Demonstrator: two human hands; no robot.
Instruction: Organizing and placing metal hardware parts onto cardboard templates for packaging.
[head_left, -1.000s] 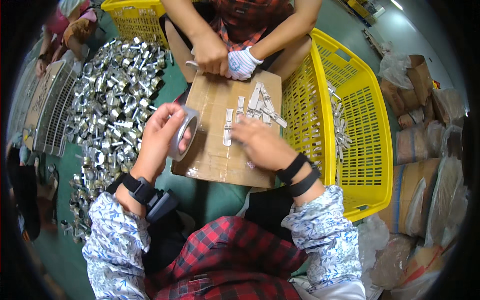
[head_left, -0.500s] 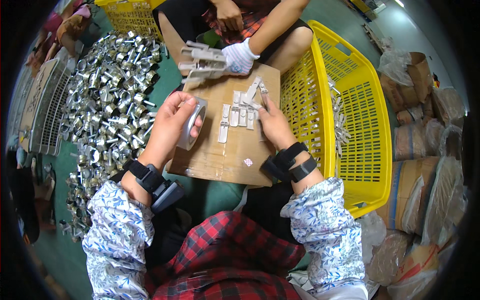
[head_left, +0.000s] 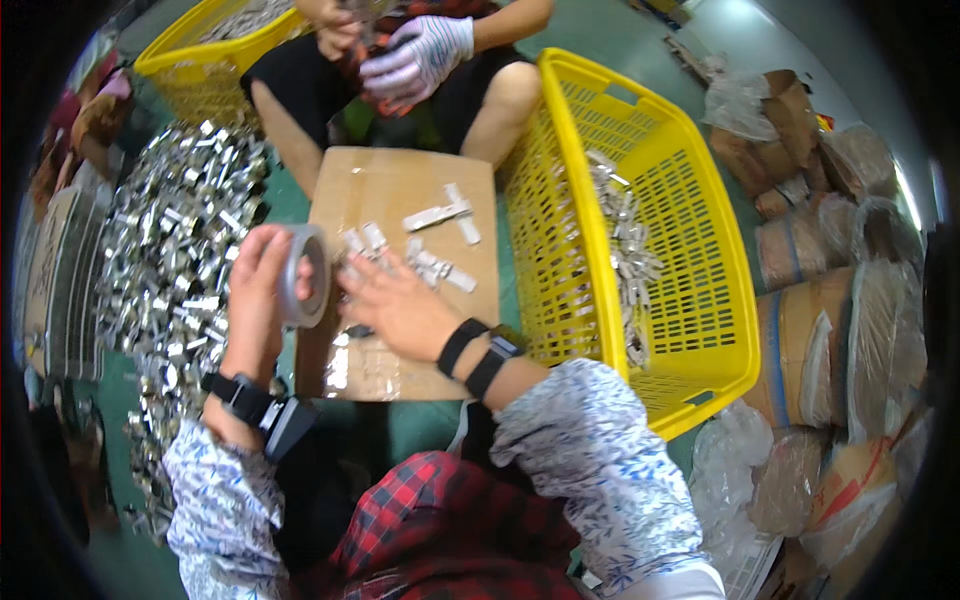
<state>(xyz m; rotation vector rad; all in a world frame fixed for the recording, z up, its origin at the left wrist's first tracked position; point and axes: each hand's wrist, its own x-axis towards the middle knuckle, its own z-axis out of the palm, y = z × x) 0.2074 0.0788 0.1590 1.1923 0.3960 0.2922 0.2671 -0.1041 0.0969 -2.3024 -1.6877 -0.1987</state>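
Head view, looking down at brown cardboard between 2 seated people; at the cardboard's L edge, the wearer's L hand grips a translucent tape roll, fingers through its core; the R hand is palm down over the cardboard's L-centre, fingers spread & not closed round anything visible; whether its fingertips press on a pc, can't tell b/c of blur.

Progress, as far as visible: prob. an early stage for this batch; pale flat pcs lie loose mid-cardboard, some right by the R hand's fingertips; 2 crossed pcs sit farther up, toward the cardboard's R side; no neat row, no tape seen across any; many similar pcs lie in the yellow crate to the cardboard's R, so plenty seems left.

Around: L of the cardboard, a big heap of shiny metal parts; beyond its far edge, a co-worker's gloved hand & bare hand, what they hold unclear; far L of it, a 2nd yellow crate; well R of it, past the 1st crate, plastic-wrapped bundles.

In the way: the R hand hides part of the cardboard; crate & heap hem it in on both sides.
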